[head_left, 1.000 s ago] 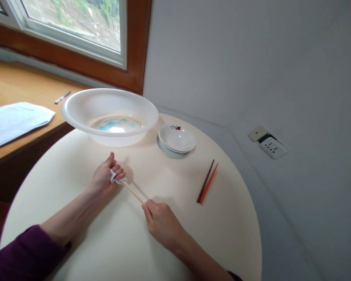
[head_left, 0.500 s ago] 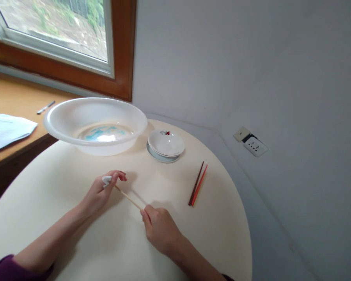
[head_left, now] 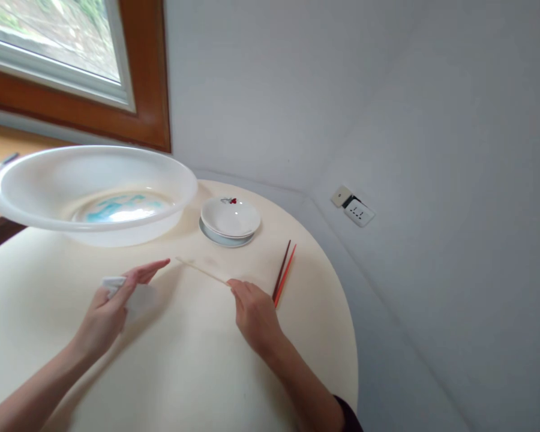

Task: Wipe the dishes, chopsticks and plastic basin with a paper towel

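My right hand (head_left: 256, 315) grips one end of a pale chopstick (head_left: 202, 271), which points up and to the left over the table. My left hand (head_left: 112, 303) has its fingers stretched out and holds a white tissue (head_left: 113, 284) between thumb and palm; part of the tissue hangs blurred below the fingers. The chopstick's free tip is just beyond the left fingertips, apart from them. A dark brown chopstick (head_left: 282, 270) and a red chopstick (head_left: 287, 271) lie beside my right hand, with a light edge showing along the red one.
A large translucent basin (head_left: 117, 237) stands at the table's back left. Right of it are stacked white dishes (head_left: 231, 219). The round cream table (head_left: 184, 372) meets the wall, where a socket (head_left: 359, 212) sits. A pen (head_left: 0, 165) lies on the wooden desk behind.
My left hand has come off the chopstick and moved left with the tissue, its fingers straightening. My right hand has moved slightly up and right with the chopstick. The view has shifted right.
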`<state>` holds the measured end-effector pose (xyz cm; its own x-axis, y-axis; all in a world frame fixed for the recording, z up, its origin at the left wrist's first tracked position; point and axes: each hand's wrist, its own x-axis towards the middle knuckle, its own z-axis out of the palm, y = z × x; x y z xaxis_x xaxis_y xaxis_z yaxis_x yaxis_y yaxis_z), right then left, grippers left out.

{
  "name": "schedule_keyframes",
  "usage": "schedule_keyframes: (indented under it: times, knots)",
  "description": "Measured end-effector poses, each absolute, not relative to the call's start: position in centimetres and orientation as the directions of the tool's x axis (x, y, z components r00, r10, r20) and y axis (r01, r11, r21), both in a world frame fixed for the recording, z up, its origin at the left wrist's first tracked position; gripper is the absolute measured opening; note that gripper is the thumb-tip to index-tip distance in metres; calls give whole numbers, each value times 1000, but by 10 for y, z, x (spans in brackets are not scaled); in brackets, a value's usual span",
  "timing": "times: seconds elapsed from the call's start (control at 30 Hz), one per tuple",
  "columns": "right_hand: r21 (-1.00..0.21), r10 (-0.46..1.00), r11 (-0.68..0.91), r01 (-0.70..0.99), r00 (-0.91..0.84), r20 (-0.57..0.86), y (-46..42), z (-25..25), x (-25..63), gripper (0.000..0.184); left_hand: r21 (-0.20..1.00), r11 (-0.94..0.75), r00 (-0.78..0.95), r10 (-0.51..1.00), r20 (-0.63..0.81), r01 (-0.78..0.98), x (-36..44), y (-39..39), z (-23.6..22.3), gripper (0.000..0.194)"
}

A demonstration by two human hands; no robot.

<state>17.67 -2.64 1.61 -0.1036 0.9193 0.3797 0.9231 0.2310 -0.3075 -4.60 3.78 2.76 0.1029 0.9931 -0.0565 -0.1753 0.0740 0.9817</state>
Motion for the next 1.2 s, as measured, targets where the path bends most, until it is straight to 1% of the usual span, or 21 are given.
schedule_keyframes:
  times: [0.1, 0.17, 0.23, 0.37, 0.47, 0.6, 0.7, 0.9, 1.07, 1.2]
  knots:
    - [-420, 857, 241, 875, 11, 515, -21, 19, 205, 29, 965, 132, 63, 991, -120, -228, -46, 39, 29, 45]
    - [-466, 809, 189, 864, 132, 573, -18, 19, 227, 27, 962, 167, 74, 985, -154, -217, -45, 39, 29, 48]
    - [-488, 764, 135, 862, 223, 605, -17, 18, 250, 25, 962, 189, 87, 981, -175, -197, -44, 37, 29, 51]
    - [-470, 723, 100, 877, 261, 640, -17, 11, 290, 24, 956, 203, 70, 979, -192, -214, -43, 35, 30, 52]
    - [-505, 744, 92, 858, 278, 608, -16, 0, 316, 25, 951, 196, 31, 980, -195, -241, -43, 35, 31, 53]
    - [-638, 824, 107, 763, 290, 486, -16, -17, 346, 23, 946, 198, 10, 979, -202, -258, -42, 36, 32, 54]
    - [-682, 875, 79, 727, 278, 397, -15, -27, 360, 23, 947, 191, 13, 981, -194, -260, -42, 36, 31, 54]
    - [-663, 915, 50, 747, 231, 330, -12, -35, 365, 28, 948, 181, -7, 982, -190, -263, -43, 36, 31, 53]
    - [-667, 912, 27, 744, 256, 322, -10, -37, 364, 28, 950, 182, -4, 982, -190, -253, -42, 35, 32, 53]
    - [-654, 901, 7, 757, 278, 332, -8, -39, 363, 31, 951, 179, 4, 983, -184, -252, -42, 37, 31, 52]
